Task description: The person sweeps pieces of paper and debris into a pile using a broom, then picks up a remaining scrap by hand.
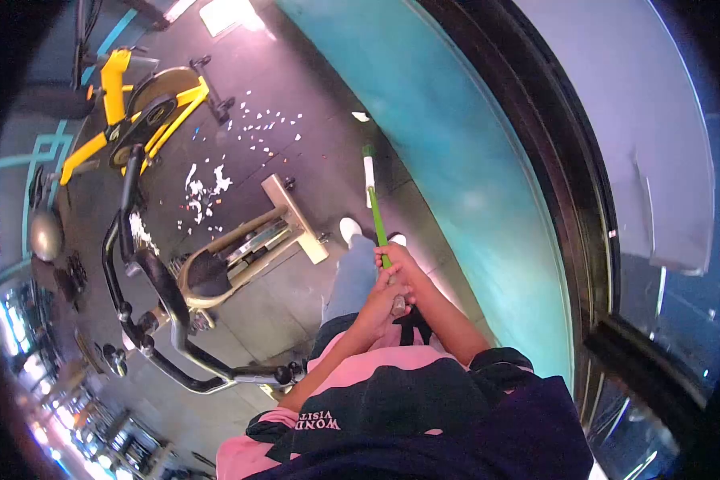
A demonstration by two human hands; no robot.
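Note:
In the head view both my hands are closed around the green handle of a broom [379, 220]. The handle slants away from my waist toward the floor. At its far end is a narrow white part with a dark green tip, seen edge-on and too small to make out well. My right hand [397, 262] grips farther along the handle. My left hand [382, 301] wraps it closer to my body, near the butt end. White scraps [206, 190] lie scattered on the dark floor ahead and left, with one larger white piece [361, 117] by the teal wall.
An exercise bike [240, 264] with black handlebars [180, 320] stands close on my left. Beyond it is a yellow exercise bike [112, 96]. A teal wall [456, 176] with a dark ledge runs along my right. My white shoes [350, 230] stand between bike and wall.

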